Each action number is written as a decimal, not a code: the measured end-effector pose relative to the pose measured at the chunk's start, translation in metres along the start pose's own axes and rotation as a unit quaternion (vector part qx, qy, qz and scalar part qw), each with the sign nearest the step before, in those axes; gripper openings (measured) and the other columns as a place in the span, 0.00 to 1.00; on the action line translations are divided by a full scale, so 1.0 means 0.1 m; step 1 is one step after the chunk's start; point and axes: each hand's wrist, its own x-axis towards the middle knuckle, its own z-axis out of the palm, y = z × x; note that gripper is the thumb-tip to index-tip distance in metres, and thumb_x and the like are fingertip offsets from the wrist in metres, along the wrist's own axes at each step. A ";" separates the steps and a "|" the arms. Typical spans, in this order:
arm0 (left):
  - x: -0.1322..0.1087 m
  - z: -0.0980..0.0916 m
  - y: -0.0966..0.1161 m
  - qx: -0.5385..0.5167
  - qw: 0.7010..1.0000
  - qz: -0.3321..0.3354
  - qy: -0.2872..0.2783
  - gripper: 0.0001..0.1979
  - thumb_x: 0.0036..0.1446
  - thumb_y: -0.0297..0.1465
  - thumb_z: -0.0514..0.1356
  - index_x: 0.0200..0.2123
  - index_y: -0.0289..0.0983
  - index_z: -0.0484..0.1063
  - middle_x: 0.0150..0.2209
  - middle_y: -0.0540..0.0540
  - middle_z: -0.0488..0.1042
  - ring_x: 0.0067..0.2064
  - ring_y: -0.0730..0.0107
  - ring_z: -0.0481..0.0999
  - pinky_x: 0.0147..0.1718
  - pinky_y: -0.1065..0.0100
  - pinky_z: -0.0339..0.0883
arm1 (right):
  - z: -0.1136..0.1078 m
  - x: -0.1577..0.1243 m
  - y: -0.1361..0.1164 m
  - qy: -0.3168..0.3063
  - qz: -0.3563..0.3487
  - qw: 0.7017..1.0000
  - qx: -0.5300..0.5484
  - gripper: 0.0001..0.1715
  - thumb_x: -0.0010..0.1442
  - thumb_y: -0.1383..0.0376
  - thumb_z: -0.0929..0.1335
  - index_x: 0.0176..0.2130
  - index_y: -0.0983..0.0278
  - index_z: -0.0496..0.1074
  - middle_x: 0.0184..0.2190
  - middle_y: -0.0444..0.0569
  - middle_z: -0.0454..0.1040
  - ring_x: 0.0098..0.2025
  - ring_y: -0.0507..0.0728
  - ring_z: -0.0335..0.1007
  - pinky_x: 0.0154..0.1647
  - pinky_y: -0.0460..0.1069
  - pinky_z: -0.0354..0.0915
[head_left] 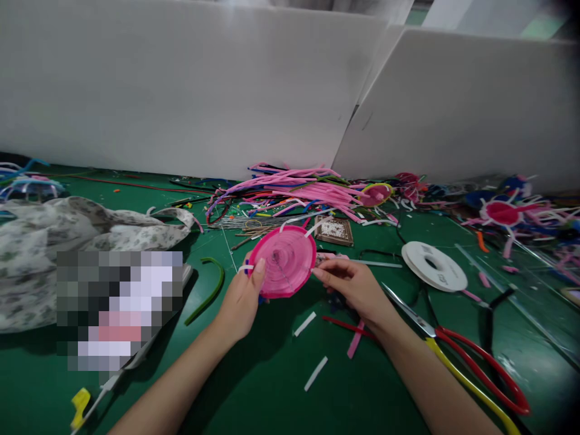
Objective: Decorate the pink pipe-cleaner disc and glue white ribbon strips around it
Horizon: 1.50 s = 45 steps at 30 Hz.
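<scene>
A round pink disc (283,263) with spiral rings and a darker pink rim is held up in front of me, tilted toward the camera. Narrow white strips loop over its rim. My left hand (242,302) grips the disc's left edge, thumb on the face and the other fingers hidden behind. At the right edge my right hand (353,284) pinches the rim between thumb and fingertips; any small strip within that pinch is too small to make out. Below lie two white strips (316,373), a red strip (347,325) and a pink strip (356,341).
Red-and-yellow-handled scissors (446,335) lie right of my forearm, near a white spool (434,266). Behind are a small tray of white bits (334,240) and a heap of pink fuzzy stems (312,190). Leftward are a green stem (212,296) and patterned cloth (90,226).
</scene>
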 end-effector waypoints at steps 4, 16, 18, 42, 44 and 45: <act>0.00 0.00 0.01 0.002 1.000 0.001 -0.026 0.25 0.60 0.49 0.45 0.17 0.41 0.58 0.17 0.51 0.62 0.27 0.66 0.66 0.33 0.68 0.61 | 0.02 0.00 -0.02 -0.001 0.005 1.000 -0.017 0.18 0.44 0.52 0.74 0.27 0.64 0.75 0.22 0.43 0.71 0.23 0.50 0.64 0.24 0.46 0.65; -0.01 0.00 0.04 0.016 1.000 0.010 -0.018 0.24 0.61 0.47 0.45 0.17 0.42 0.58 0.15 0.52 0.59 0.25 0.66 0.65 0.31 0.68 0.62 | 0.05 -0.01 -0.01 -0.012 0.007 0.996 0.091 0.24 0.42 0.58 0.75 0.38 0.63 0.68 0.34 0.48 0.76 0.37 0.56 0.73 0.35 0.50 0.70; 0.00 0.00 0.03 0.012 1.000 0.007 -0.027 0.24 0.61 0.46 0.45 0.17 0.41 0.59 0.15 0.51 0.61 0.26 0.66 0.66 0.33 0.67 0.63 | 0.05 -0.01 0.00 -0.010 -0.001 0.996 0.093 0.24 0.42 0.58 0.76 0.37 0.63 0.68 0.32 0.47 0.75 0.36 0.56 0.73 0.35 0.50 0.70; -0.01 0.01 0.03 0.014 1.000 0.012 0.010 0.22 0.59 0.43 0.50 0.16 0.44 0.49 0.15 0.53 0.54 0.27 0.65 0.65 0.35 0.68 0.63 | 0.06 -0.05 -0.06 0.013 0.040 0.988 0.150 0.20 0.45 0.56 0.73 0.34 0.62 0.66 0.31 0.46 0.75 0.33 0.56 0.75 0.33 0.49 0.69; -0.01 0.02 0.03 0.016 1.000 0.015 0.016 0.22 0.59 0.43 0.51 0.16 0.43 0.50 0.15 0.53 0.54 0.29 0.65 0.66 0.36 0.68 0.64 | 0.05 -0.06 -0.07 0.015 0.043 0.987 0.156 0.20 0.44 0.56 0.74 0.34 0.63 0.66 0.31 0.46 0.76 0.33 0.57 0.75 0.33 0.49 0.69; -0.01 0.02 0.03 0.016 1.000 0.017 0.017 0.22 0.59 0.43 0.51 0.16 0.43 0.50 0.15 0.53 0.55 0.29 0.65 0.67 0.36 0.68 0.64 | 0.05 -0.06 -0.07 0.015 0.045 0.986 0.159 0.20 0.44 0.56 0.74 0.34 0.63 0.66 0.30 0.47 0.76 0.33 0.57 0.75 0.34 0.50 0.69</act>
